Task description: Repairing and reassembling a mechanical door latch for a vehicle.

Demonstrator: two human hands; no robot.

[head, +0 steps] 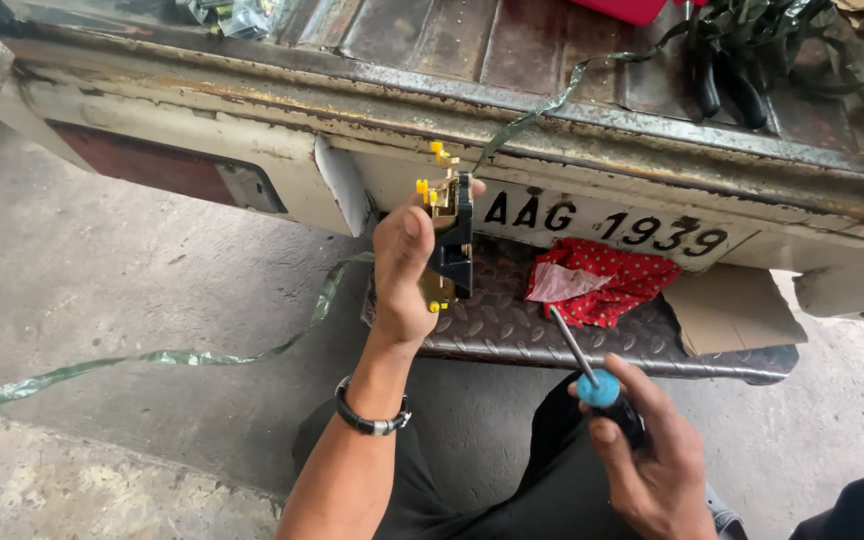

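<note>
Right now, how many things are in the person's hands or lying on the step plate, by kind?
Latch mechanisms, brass and black, in the left hand: 1
Screwdrivers, blue-capped, in the right hand: 1
Red dotted cloths on the step plate: 1
Cardboard pieces: 1
Total: 4

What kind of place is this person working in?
Probably an outdoor vehicle repair spot: a rusty truck bed with a checker-plate step, bare concrete ground, and a screwdriver in the right hand.

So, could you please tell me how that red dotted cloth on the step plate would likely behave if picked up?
The red dotted cloth lies crumpled, so it probably hangs floppy. It looks thin, likely light. It should not roll or slide off the ridged step plate.
</note>
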